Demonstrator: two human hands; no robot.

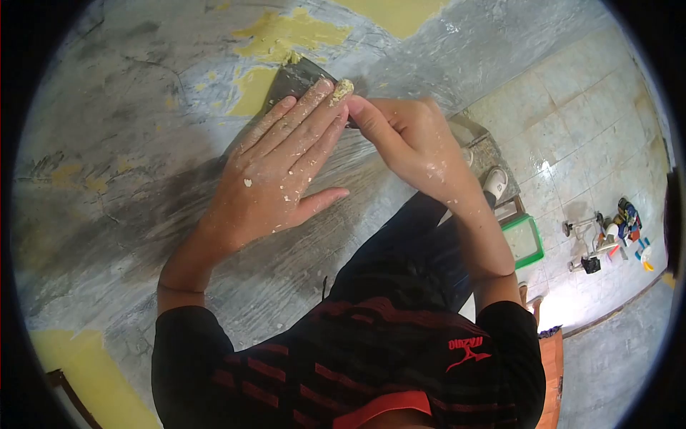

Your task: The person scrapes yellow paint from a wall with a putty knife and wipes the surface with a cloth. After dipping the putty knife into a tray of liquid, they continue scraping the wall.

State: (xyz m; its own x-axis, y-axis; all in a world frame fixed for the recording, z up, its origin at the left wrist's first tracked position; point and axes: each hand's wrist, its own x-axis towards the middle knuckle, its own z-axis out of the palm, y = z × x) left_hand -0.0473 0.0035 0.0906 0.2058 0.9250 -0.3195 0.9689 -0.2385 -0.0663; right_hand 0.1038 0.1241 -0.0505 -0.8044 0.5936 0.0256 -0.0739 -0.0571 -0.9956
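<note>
A dark, wide-bladed scraper (pixel 306 74) rests against the grey wall (pixel 136 136), its edge at a patch of yellow paint (pixel 289 36). My left hand (pixel 268 175) lies flat over the blade, fingers stretched out and pressing on it. Paint flakes speckle this hand, and a yellow clump sticks to one fingertip. On the right side of the tool, my right hand (pixel 418 146) is closed around it, thumb near the left fingertips. The handle is hidden by my hands.
Below me on the right is a tiled floor (pixel 572 107). A green-rimmed container (pixel 529 243) stands near my legs. Farther right lies a pile of assorted items (pixel 607 239). A shoe (pixel 496 181) shows on a raised support (pixel 493 154).
</note>
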